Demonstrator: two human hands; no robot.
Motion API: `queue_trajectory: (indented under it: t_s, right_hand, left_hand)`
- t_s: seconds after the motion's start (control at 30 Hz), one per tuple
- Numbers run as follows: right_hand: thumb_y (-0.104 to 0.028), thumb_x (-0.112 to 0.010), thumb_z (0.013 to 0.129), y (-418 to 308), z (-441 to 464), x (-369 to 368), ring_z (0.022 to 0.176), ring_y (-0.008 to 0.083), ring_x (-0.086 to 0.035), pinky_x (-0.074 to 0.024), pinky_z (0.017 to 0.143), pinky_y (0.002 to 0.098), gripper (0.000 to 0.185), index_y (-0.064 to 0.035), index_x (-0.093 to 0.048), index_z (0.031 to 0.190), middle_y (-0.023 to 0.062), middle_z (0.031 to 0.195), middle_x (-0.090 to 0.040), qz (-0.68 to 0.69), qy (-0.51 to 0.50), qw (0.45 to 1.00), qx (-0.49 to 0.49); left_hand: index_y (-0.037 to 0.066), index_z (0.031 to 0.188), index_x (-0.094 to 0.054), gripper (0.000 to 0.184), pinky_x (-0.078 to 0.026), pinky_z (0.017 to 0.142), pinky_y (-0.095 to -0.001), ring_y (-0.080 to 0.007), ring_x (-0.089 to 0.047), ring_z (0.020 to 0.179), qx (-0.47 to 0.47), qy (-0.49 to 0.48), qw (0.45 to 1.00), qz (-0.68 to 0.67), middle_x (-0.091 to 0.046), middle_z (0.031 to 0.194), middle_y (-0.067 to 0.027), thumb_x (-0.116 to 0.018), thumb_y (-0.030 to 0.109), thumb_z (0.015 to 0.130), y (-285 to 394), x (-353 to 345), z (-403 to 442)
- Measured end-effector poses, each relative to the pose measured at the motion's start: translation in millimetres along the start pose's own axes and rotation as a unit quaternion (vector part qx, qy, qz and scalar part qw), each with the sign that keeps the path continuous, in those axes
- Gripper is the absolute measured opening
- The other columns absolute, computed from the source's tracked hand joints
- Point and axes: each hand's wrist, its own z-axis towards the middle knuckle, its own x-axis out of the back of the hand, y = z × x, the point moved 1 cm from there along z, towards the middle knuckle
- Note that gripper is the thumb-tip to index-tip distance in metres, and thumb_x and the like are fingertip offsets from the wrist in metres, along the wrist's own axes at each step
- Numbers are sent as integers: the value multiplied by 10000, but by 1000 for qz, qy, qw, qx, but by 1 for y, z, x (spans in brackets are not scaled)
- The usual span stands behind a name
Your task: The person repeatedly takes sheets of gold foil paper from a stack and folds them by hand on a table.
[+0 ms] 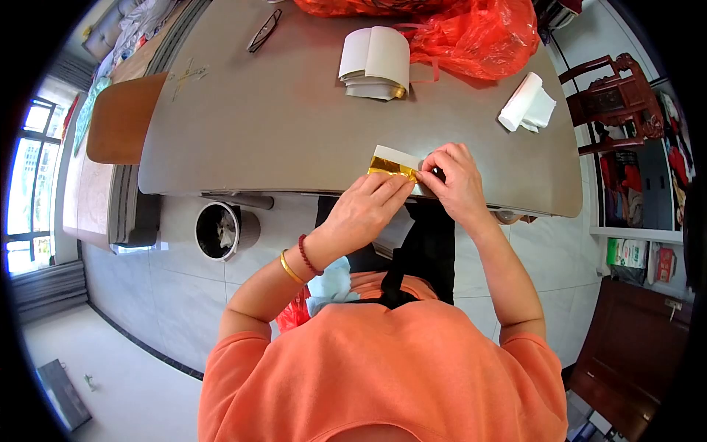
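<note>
A small sheet of gold foil paper (389, 163) with a white upper margin lies at the near edge of the table, its lower edge wrinkled. My left hand (366, 205) reaches in from the left, fingers close together over the lower edge of the foil paper; its thumb is hidden. Pinching the right corner of the same sheet, my right hand (458, 183) has thumb and index finger together and the other fingers curled. Farther back on the table stands a stack of white paper sheets (375, 55), curved, with a bit of gold at its lower right corner.
Red plastic bags (482, 40) lie at the back of the table (243, 132), near a white paper roll (526, 103) and eyeglasses (264, 31). A trash bin (250, 230) stands on the floor at left. Chairs (125, 118) are at both sides. Light blue cloth (331, 283) lies by my lap.
</note>
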Motion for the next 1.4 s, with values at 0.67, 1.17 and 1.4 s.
queue_trajectory:
  t_s: [0.67, 1.17, 1.4]
  right_hand:
    - [-74, -640, 741, 6, -29, 8, 910, 221, -571, -440, 761, 344, 250, -62, -720, 978, 29, 973, -621, -88, 68, 982, 151]
    - [-126, -640, 753, 16, -36, 16, 955, 226, -563, -426, 841, 380, 270, -126, -729, 1008, 5, 1021, -602, -166, 79, 973, 138]
    - [-23, -533, 843, -23, -48, -19, 1205, 304, -563, -420, 1060, 476, 439, -13, -581, 1279, 141, 1310, -574, -53, 45, 988, 136]
  left_hand:
    - [39, 1253, -616, 486, -466, 923, -384, -240, -558, 1077, 11, -17, 998, 63, -586, 1310, -54, -584, 61, 768, 9, 2, 11]
    - [89, 1194, -650, 439, -440, 996, -440, -290, -522, 1195, 26, 19, 998, 52, -589, 1251, -65, -578, 20, 767, 0, 3, 5]
    - [57, 1117, -650, 351, -441, 959, -426, -297, -510, 1190, 68, 44, 987, 137, -572, 1265, -87, -597, 84, 771, 26, -17, 2]
